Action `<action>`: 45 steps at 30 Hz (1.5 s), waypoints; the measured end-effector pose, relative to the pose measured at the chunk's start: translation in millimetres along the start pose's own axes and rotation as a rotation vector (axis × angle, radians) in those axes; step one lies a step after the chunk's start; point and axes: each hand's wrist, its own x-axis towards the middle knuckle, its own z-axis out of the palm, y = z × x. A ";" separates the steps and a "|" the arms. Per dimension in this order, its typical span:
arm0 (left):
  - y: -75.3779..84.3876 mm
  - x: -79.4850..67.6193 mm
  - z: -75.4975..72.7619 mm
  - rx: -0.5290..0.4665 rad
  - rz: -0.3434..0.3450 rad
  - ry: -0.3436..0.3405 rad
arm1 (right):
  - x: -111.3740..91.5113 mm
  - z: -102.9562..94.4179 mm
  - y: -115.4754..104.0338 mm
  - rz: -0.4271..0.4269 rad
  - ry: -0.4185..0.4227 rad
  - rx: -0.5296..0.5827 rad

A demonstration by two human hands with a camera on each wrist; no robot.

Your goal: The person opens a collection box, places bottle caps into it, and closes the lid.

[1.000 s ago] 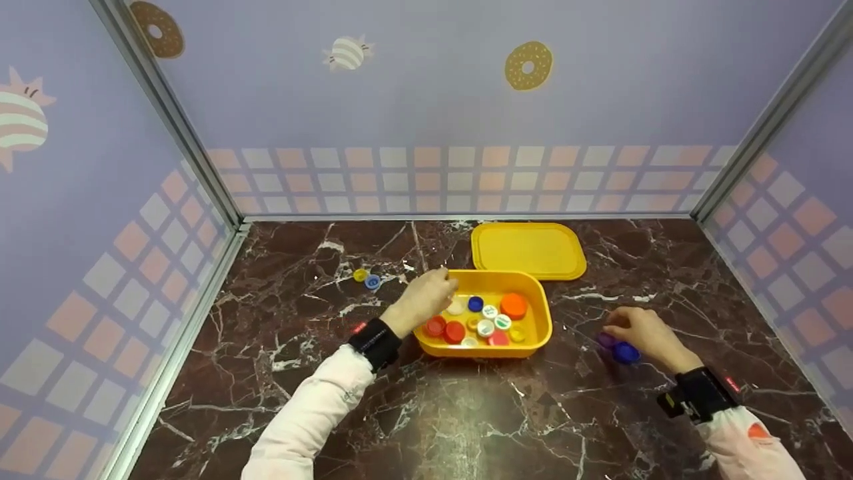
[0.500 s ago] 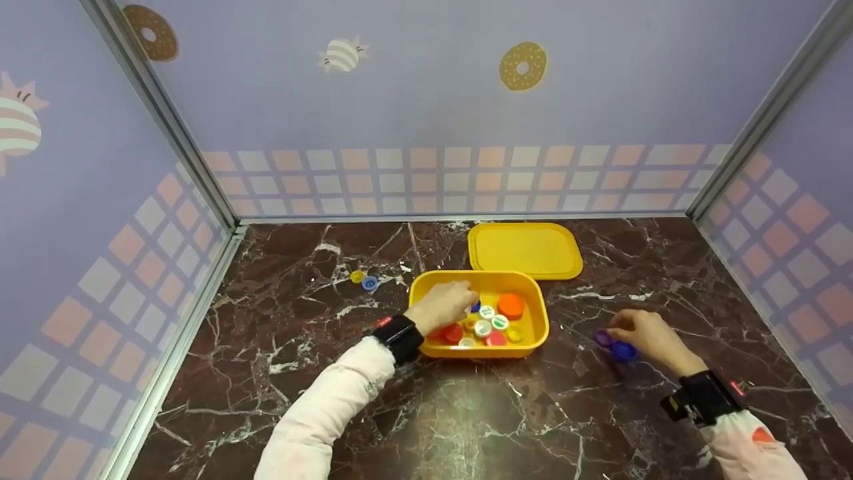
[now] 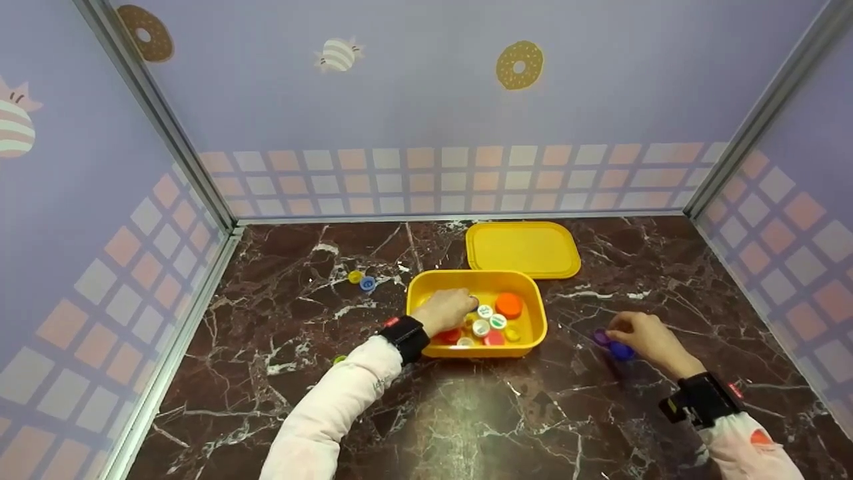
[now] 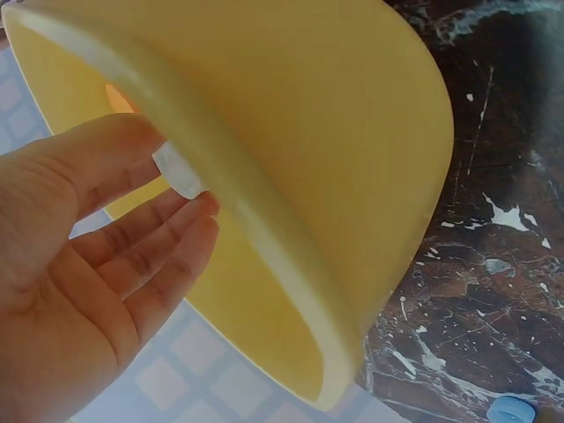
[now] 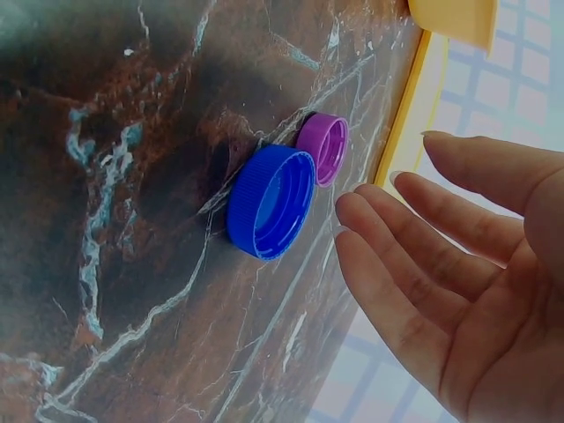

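My left hand (image 3: 448,311) reaches down into the yellow plastic box (image 3: 496,351). In the left wrist view its thumb and fingertips pinch a white bottle cap (image 4: 179,172), partly hidden behind the box wall. Around the hand in the box lie an orange cap (image 3: 509,305), white caps (image 3: 498,321), a pinkish-red cap (image 3: 494,339) and a yellow cap (image 3: 512,333). My right hand (image 3: 648,340) hovers on the right over a large blue cap (image 5: 269,203) and a smaller purple cap (image 5: 324,150). Its fingers are relaxed and hold nothing; both caps lie hollow side up, side by side.
Behind the box lies its yellow lid (image 3: 523,250), flat on the dark marbled tabletop. A small yellow cap (image 3: 355,276) and a light blue cap (image 3: 368,284) sit left of the box. Beside the left sleeve shows a green cap (image 3: 340,359). Patterned panels enclose the table.
My left hand has moved right and down from the box's left rim into the box. The green cap has come into view beside the sleeve. The right hand has barely moved.
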 end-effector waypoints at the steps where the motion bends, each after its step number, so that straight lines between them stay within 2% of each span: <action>1: -0.4 0.1 -0.2 0.007 -0.009 -0.005 | 0.4 0.1 -0.2 -0.003 -0.002 0.001; 6: -1.1 -0.3 -4.3 0.023 -0.056 -0.036 | 1.8 -0.6 -2.0 0.005 -0.007 0.010; 12: -4.0 -4.9 -12.1 0.032 -0.087 -0.028 | 3.7 -1.7 -5.0 0.007 -0.010 0.021; 16: -5.7 -10.3 -16.9 0.018 -0.087 -0.004 | 5.5 -2.2 -6.0 -0.008 -0.012 0.015; 22: -6.2 -16.8 -27.0 0.004 -0.093 0.073 | 8.8 -4.8 -7.7 -0.053 0.015 -0.005; 25: -7.0 -20.4 -30.4 -0.013 -0.097 0.097 | 11.9 -4.4 -8.6 -0.047 0.010 -0.005; 28: -8.7 -24.8 -32.3 -0.043 -0.098 0.150 | 15.8 -2.1 -9.3 -0.040 -0.014 0.007; 33: -13.6 -34.3 -31.7 -0.058 -0.085 0.301 | 21.6 3.8 -7.7 -0.062 -0.057 0.002; 36: -16.5 -41.4 -30.1 -0.075 -0.089 0.363 | 23.1 7.0 -6.4 -0.078 -0.085 -0.017; 45: -28.0 -68.9 -20.7 -0.238 -0.217 0.501 | 22.3 12.7 -5.2 -0.086 -0.116 -0.098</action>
